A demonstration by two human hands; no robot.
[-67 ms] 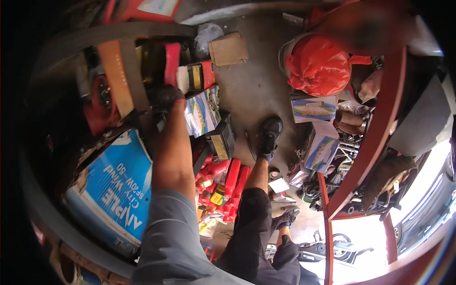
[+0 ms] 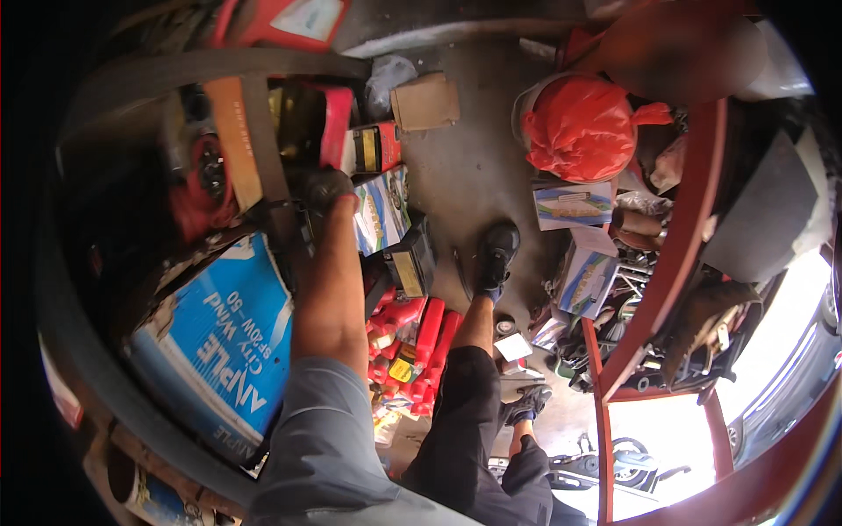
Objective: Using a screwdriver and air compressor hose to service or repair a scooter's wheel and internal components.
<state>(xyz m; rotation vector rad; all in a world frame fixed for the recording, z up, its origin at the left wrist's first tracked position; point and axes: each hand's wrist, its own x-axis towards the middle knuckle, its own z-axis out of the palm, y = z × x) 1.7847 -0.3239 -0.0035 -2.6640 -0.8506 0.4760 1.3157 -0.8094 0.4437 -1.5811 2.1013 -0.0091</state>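
My left arm reaches up from the lower edge to the shelf on the left. Its bare forearm ends in my left hand (image 2: 330,188), which looks dark with a reddish patch near the wrist. The hand lies among a dark shelf post (image 2: 267,149), a pink-red upright piece (image 2: 335,127) and a white, blue and green box (image 2: 382,209). Its fingers are lost in shadow, so whether they grip anything cannot be made out. My right hand is out of sight.
Below the hand stand a black box (image 2: 410,259) and several red bottles (image 2: 425,337). A blue and white carton (image 2: 224,329) fills the left shelf. Across the floor are a bucket topped with a red plastic bag (image 2: 581,127) and a red metal frame (image 2: 693,228).
The whole view has shifted slightly, and the shelf things sit a little further right and lower. My left hand stays at the same shelf spot and shows less blur.
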